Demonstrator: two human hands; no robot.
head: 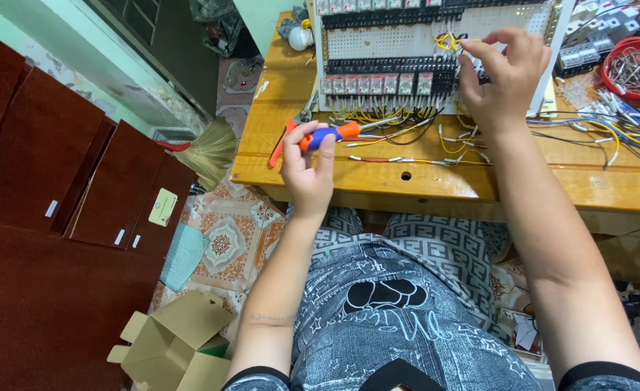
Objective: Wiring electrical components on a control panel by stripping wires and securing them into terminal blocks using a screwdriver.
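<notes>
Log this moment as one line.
left hand: holds screwdriver | right hand: pinches yellow wire at panel | bench: loose wires

1. This is a small home workshop for electrical wiring, with a work corner set up inside a living space.
2. A wooden workbench (443, 185) carries a white perforated panel (385, 43) fitted with rows of relays (378, 85) and terminal blocks, yellow wires (378, 116) hanging from them.
3. Loose blue, white and yellow cables (617, 130) spread over the bench, beside a red bowl (613, 76) of small metal parts.
4. The floor has patterned house tiles (226, 239), and a straw broom (207, 148) leans by the bench.
5. Dark red wooden cabinets (44, 181) stand alongside, with an open cardboard box (178, 340) on the floor.
</notes>
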